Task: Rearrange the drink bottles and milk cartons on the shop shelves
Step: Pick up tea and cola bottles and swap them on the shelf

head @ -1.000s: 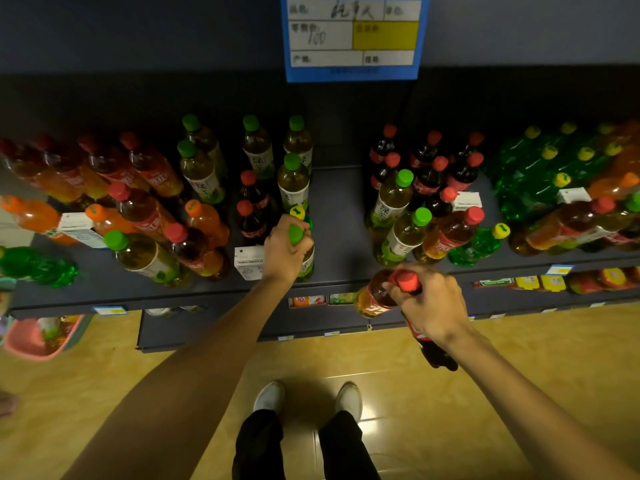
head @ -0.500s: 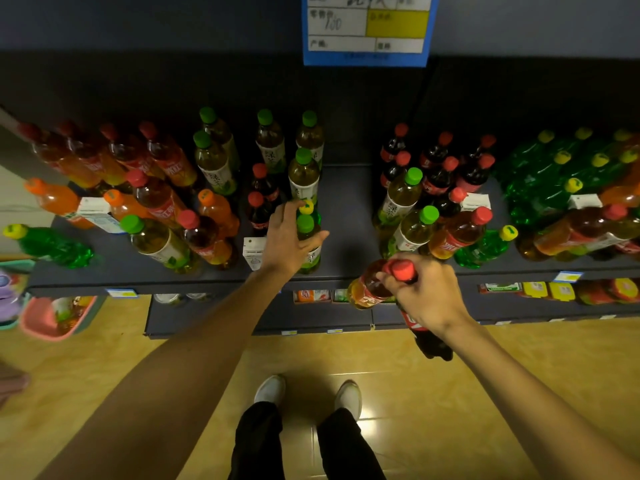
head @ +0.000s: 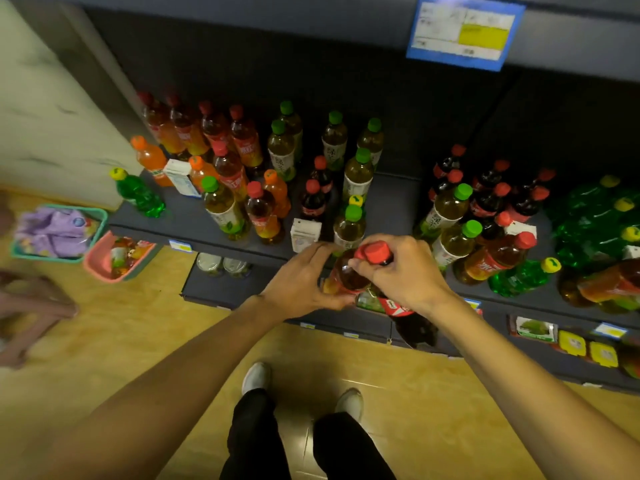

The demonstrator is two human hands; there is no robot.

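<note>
My right hand (head: 403,277) grips two bottles in front of the shelf edge: an amber tea bottle (head: 346,277) with a red cap (head: 374,252), tilted, and a dark cola bottle (head: 412,323) hanging below my palm. My left hand (head: 299,284) is wrapped around the tea bottle's body from the left. Just behind my hands, a green-capped tea bottle (head: 350,227) and a small white milk carton (head: 304,234) stand at the front of the grey shelf (head: 393,207). Mixed red-, green- and orange-capped bottles fill the shelf on both sides.
Green soda bottles (head: 595,216) crowd the right end, and one (head: 138,194) lies at the left end. A pink basket (head: 116,258) and a green basket (head: 59,233) sit on the floor at left, near another person's hand (head: 31,306). A blue price sign (head: 464,32) hangs above.
My left hand let go of the green-capped bottle on the shelf and came across to grasp the tea bottle in my right hand. The view swung left.
</note>
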